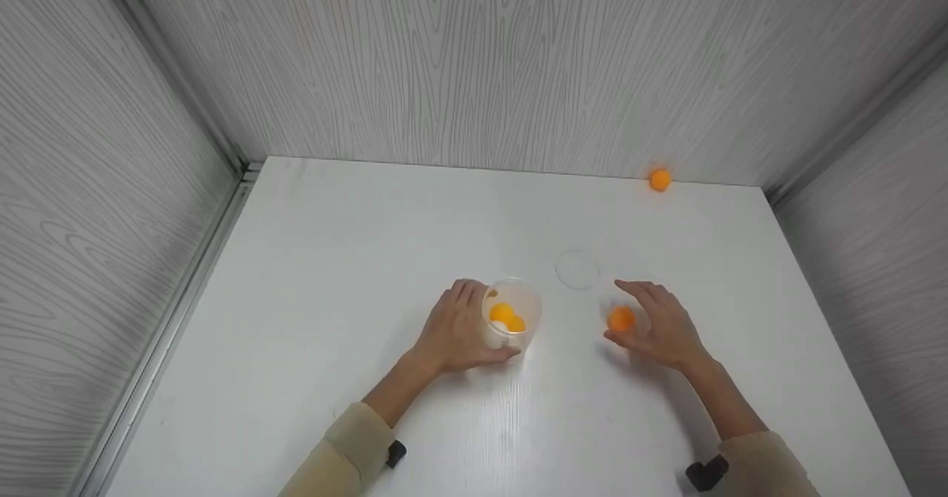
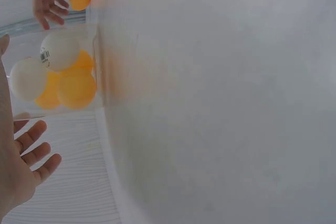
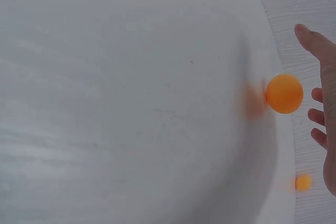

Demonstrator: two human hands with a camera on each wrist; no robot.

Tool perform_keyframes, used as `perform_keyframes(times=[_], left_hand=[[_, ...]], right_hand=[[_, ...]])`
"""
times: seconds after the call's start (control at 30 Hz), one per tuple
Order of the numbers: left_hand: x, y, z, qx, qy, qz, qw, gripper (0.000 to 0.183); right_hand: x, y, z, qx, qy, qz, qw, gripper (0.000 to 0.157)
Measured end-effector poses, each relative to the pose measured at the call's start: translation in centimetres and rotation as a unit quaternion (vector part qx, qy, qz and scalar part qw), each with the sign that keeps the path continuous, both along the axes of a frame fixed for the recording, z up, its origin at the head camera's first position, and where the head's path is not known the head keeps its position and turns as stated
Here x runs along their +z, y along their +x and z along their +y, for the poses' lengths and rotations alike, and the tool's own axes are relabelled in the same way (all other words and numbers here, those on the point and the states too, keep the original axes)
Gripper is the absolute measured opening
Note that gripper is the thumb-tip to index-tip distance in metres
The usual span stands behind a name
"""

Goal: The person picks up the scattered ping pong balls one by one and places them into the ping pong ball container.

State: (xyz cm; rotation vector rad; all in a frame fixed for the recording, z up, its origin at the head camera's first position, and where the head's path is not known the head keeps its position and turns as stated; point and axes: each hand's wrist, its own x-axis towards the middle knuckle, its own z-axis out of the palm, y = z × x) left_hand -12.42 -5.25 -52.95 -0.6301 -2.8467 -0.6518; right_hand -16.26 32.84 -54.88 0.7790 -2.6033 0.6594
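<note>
In the head view my left hand (image 1: 459, 330) holds a clear plastic cup (image 1: 527, 306) from its left side, thumb at the near side and fingers at the far side. Inside the cup lie orange table tennis balls (image 2: 77, 88) and white table tennis balls (image 2: 60, 51), several in all. To the right, my right hand (image 1: 663, 327) has its thumb and fingers spread around a loose orange table tennis ball (image 1: 621, 318). That ball rests on the table in the right wrist view, a gap showing between it and the fingers (image 3: 316, 115).
A thin clear disc (image 1: 578, 269) lies flat on the white table (image 1: 355, 238) between the cup and the right hand, a little farther back. Another orange ball (image 1: 660, 180) sits at the table's back edge against the grey wood-grain wall (image 1: 474, 67). Similar panels stand left and right.
</note>
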Motion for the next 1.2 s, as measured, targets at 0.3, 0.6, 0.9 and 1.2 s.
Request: perform_keyframes(times=[0.3, 0.6, 0.9, 1.2], left_hand=[[0.1, 0.0, 0.0, -0.001, 0.007, -0.013, 0.9999, 0.091], [0.0, -0.1, 0.0, -0.002, 0.005, -0.005, 1.0, 0.09], [0.0, -0.1, 0.0, -0.001, 0.005, -0.009, 0.9999, 0.091], [-0.1, -0.2, -0.1, -0.007, -0.002, 0.011, 0.9999, 0.091]], right_hand=[[-0.6, 0.2, 0.3, -0.023, 0.037, -0.023, 0.999, 0.073], [-1.1, 0.3, 0.8, -0.031, 0.056, -0.022, 0.998, 0.068], [-1.3, 0.3, 1.0, -0.036, 0.066, -0.022, 0.997, 0.059], [-1.4, 0.4, 1.2, -0.031, 0.05, -0.019, 0.998, 0.053]])
